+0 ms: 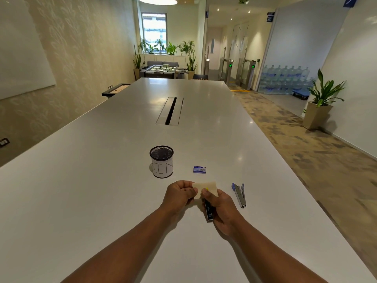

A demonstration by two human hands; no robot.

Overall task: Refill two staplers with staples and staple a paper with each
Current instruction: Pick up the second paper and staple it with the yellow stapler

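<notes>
My right hand (222, 209) grips a dark stapler (209, 211) whose front end, with a yellow tip, sits over a small cream paper (209, 187). My left hand (179, 194) pinches the left edge of that paper just above the white table (102, 190). A second stapler (239, 195), blue and silver, lies opened out on the table to the right of my hands. A small blue staple box (199, 169) lies beyond the hands.
A black mesh cup (161, 161) wrapped in a white label stands left of the staple box. A cable slot (170, 111) is set into the table's middle. The table's right edge runs along a carpeted aisle with a potted plant (321, 99).
</notes>
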